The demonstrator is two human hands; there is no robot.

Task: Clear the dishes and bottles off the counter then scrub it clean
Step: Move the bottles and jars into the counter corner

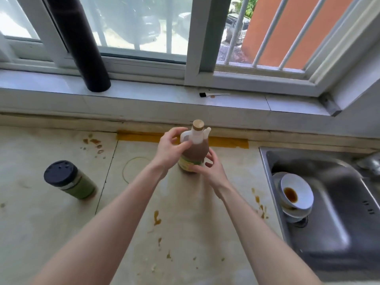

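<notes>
A brown sauce bottle with a white spouted top, beige cap and yellow-green label stands upright at the back of the pale counter. My left hand pinches its white handle near the neck. My right hand curls round its lower body at the label. A green spice jar with a black shaker lid stands on the counter at the left. Stacked white dishes, the top bowl holding brown sauce residue, lie in the steel sink at the right.
Brown sauce stains spot the counter in the middle, at the right by the sink and at the back left. A dark pipe rises from the window sill. A small brush lies on the sill. The faucet shows at the right edge.
</notes>
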